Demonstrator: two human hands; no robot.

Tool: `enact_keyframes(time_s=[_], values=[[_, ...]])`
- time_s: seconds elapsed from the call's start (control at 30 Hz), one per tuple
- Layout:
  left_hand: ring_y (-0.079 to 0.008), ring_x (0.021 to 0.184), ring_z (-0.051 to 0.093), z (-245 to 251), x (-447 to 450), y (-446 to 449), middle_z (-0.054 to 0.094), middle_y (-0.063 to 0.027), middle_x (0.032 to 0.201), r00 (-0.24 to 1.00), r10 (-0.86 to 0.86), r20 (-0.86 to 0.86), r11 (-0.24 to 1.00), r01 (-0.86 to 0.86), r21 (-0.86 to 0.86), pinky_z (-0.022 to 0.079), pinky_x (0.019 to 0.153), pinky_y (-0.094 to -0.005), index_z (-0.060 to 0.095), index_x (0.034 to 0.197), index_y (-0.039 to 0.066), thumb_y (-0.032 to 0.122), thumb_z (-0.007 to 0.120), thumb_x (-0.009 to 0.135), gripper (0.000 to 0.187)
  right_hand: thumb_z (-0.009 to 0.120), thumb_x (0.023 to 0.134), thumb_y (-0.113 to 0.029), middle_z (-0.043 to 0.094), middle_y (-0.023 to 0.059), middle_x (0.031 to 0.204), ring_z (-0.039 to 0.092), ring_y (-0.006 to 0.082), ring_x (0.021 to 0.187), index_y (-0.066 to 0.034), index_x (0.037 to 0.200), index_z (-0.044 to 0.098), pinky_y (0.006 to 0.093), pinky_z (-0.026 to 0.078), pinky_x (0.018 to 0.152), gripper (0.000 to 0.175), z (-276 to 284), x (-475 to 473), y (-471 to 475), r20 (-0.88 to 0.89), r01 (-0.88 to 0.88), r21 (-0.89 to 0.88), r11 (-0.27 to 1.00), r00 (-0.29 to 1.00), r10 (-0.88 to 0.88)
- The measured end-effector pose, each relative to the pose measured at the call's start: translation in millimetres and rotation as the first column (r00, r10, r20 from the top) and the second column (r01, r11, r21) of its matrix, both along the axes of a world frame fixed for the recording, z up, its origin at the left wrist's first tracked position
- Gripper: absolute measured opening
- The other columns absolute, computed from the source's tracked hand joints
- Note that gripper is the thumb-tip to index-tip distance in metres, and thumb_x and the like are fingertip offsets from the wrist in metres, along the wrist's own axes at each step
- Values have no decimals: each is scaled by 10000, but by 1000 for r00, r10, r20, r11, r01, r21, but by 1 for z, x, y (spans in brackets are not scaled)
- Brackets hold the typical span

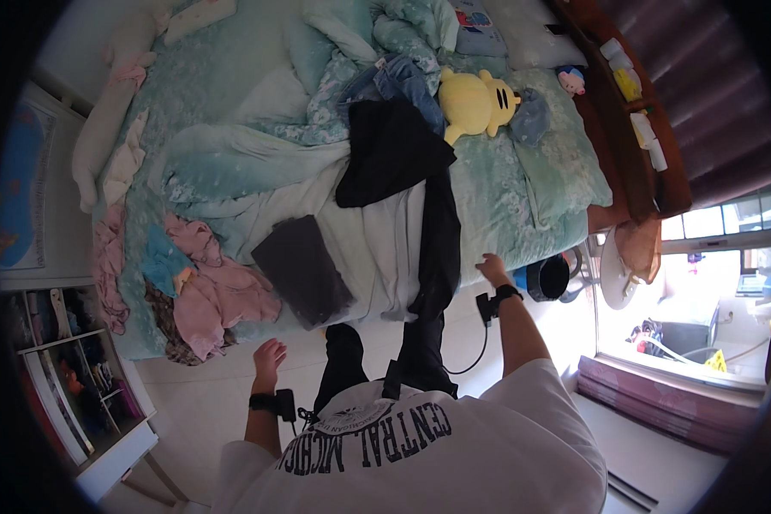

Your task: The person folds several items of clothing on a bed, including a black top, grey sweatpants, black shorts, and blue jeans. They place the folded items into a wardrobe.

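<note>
My left hand hangs in front of the bed's near side with nothing in it. Its fingers are loosely bent, below the pink garment on the mattress. Over by the bed's near edge, my right hand is also bare, with fingers apart; whether it touches the sheet I cannot tell. Between the hands lies a flat, folded dark grey cloth. A pair of black trousers is spread beyond it, one leg running down to the edge. Blue denim clothing lies bunched behind.
A yellow plush toy rests near the pillow on the green floral bed. The wooden headboard holds small items. To the left stands a shelf unit. On the right, a black bin-like container stands beside the bed.
</note>
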State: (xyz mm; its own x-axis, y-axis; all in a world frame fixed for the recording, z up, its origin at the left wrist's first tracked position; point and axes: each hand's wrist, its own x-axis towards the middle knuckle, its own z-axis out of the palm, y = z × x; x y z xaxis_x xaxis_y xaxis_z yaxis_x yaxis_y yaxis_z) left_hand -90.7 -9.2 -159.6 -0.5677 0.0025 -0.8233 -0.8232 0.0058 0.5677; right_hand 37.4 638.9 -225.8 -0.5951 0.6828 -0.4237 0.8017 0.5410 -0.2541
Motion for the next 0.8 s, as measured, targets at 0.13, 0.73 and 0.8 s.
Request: enact_keyframes(time_s=[0.13,0.73,0.8], values=[[-238,935,637,14,39,16,637,-114,1012,983,160,-90,985,-165,-57,532,790,-369,543,1159,13,185,601,855,354,735,641,-290,626,189,1089,598,302,1024,-25,1136,608,384,483,871,576,3,-43,130,-175,35,-41,999,984,-41],[-280,999,619,117,94,296,623,-168,1059,995,58,81,988,-46,-147,516,875,-402,506,1198,-24,237,583,901,403,613,792,-153,648,35,817,614,163,676,-73,945,604,327,496,570,173,-129,-69,215,-3,114,-908,403,961,-278],[-275,996,621,116,86,303,626,-166,1052,996,79,51,982,-69,-173,519,865,-392,509,1194,-28,216,573,905,384,660,750,-109,613,-3,820,592,133,734,-101,910,623,336,501,634,164,-118,-69,172,163,237,-891,387,963,-214]])
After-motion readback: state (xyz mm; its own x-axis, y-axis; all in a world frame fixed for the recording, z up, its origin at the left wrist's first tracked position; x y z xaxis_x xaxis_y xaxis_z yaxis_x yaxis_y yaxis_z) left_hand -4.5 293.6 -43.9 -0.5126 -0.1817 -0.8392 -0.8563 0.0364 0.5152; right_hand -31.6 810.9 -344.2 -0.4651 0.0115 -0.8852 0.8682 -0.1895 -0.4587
